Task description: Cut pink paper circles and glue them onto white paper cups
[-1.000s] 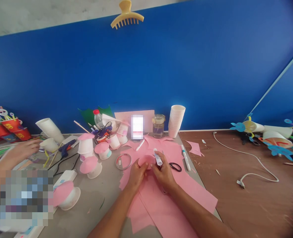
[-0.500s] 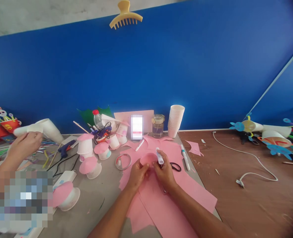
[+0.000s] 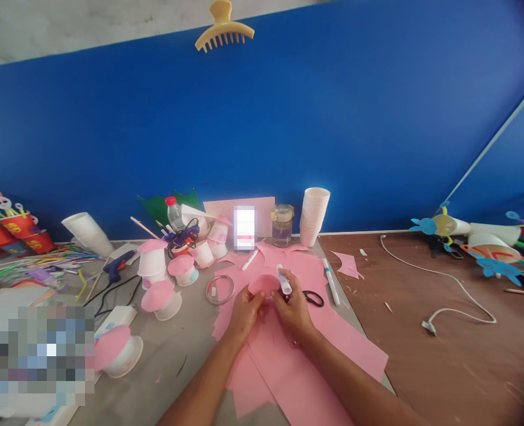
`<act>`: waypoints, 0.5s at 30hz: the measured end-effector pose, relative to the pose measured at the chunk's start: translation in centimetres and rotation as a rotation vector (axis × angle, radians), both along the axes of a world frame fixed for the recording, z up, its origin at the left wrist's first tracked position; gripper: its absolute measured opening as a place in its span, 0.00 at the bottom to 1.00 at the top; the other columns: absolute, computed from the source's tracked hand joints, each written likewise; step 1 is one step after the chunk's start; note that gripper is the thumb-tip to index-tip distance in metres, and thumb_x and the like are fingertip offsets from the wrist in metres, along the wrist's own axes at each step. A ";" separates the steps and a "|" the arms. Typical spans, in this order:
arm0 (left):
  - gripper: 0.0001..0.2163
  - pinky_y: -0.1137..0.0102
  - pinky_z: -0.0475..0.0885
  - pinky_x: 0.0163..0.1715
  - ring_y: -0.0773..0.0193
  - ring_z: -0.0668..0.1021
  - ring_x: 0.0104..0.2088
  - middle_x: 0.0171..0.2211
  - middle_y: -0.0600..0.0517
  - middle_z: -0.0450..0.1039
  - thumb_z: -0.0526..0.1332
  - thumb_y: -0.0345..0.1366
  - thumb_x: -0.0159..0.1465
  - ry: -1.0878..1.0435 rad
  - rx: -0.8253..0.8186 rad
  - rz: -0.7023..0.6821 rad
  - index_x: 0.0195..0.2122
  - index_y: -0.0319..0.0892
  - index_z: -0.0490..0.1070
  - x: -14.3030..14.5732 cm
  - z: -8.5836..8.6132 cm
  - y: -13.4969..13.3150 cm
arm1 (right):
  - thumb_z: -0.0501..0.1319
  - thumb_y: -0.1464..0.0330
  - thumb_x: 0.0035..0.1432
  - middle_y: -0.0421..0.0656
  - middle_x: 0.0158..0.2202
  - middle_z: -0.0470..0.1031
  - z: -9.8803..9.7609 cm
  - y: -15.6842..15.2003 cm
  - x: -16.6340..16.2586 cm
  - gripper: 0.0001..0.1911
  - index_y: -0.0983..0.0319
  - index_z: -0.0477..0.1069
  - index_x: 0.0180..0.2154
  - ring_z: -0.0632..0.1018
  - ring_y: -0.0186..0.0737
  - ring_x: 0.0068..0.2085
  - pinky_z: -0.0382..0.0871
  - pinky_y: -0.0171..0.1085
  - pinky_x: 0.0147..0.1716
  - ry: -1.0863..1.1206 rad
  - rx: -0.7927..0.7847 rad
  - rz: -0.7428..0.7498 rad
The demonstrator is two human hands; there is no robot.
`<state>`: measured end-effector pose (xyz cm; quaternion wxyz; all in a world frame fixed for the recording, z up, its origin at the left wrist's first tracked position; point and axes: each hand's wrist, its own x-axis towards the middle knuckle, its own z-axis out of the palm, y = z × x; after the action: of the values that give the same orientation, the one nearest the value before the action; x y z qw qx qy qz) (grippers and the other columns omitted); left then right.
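From the head camera, we look down on a grey tabletop (image 3: 168, 361) strewn with pink paper. Just below the centre of the frame, our two bare hands hold a round, curved piece of pink paper (image 3: 264, 284). Our left hand (image 3: 244, 310) pinches its near left edge between thumb and fingers; our right hand (image 3: 294, 306) grasps its near right edge, with a white, tube-shaped pen (image 3: 284, 280) tucked against the raised forefinger. We cannot tell how the fingers hidden underneath are bent. Beneath our wrists, large flat sheets of pink paper (image 3: 319, 367) spread towards the bottom of the frame. Just right of our right hand lies a pair of scissors with black handles (image 3: 314, 299). Left of centre stand white paper cups topped with pink discs (image 3: 158, 296). Right of centre, before a blue wall panel (image 3: 333, 118), rises a tall stack of white paper cups (image 3: 314, 218).
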<state>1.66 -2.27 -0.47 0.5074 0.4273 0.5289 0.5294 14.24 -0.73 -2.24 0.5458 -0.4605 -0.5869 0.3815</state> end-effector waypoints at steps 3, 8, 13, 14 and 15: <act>0.13 0.75 0.60 0.18 0.72 0.65 0.17 0.19 0.56 0.68 0.64 0.43 0.52 0.004 0.005 -0.004 0.26 0.39 0.67 -0.1 -0.2 0.0 | 0.56 0.71 0.52 0.45 0.43 0.73 0.1 0.0 0.0 0.25 0.61 0.62 0.54 0.74 0.38 0.33 0.69 0.37 0.33 -0.006 -0.001 -0.022; 0.12 0.75 0.61 0.18 0.72 0.65 0.17 0.19 0.56 0.68 0.63 0.43 0.53 0.020 0.011 -0.007 0.27 0.39 0.66 0.0 -0.2 0.0 | 0.56 0.70 0.52 0.46 0.43 0.74 0.1 0.1 0.1 0.26 0.62 0.62 0.54 0.75 0.41 0.35 0.69 0.38 0.33 -0.014 0.006 -0.034; 0.12 0.74 0.61 0.18 0.72 0.65 0.17 0.19 0.57 0.67 0.63 0.44 0.54 0.030 0.007 -0.006 0.26 0.40 0.66 0.0 -0.3 0.0 | 0.55 0.70 0.53 0.46 0.45 0.73 0.0 0.2 0.0 0.25 0.61 0.61 0.54 0.74 0.41 0.37 0.69 0.38 0.35 -0.017 0.003 -0.032; 0.12 0.74 0.61 0.18 0.72 0.65 0.17 0.19 0.57 0.67 0.63 0.44 0.54 0.030 0.008 -0.005 0.26 0.40 0.66 -0.1 -0.2 0.0 | 0.55 0.70 0.53 0.46 0.45 0.73 0.0 0.1 0.0 0.25 0.61 0.62 0.54 0.74 0.40 0.37 0.69 0.38 0.34 -0.017 0.006 -0.033; 0.12 0.74 0.60 0.18 0.72 0.66 0.17 0.19 0.57 0.67 0.63 0.44 0.54 0.029 0.009 -0.006 0.26 0.40 0.66 -0.1 -0.2 0.0 | 0.55 0.70 0.53 0.46 0.46 0.73 0.0 0.1 0.0 0.25 0.62 0.62 0.54 0.74 0.40 0.36 0.69 0.38 0.34 -0.017 0.008 -0.031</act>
<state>1.61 -2.27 -0.69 0.4995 0.4388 0.5324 0.5240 14.25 -0.59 -2.27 0.5487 -0.4705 -0.5857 0.3668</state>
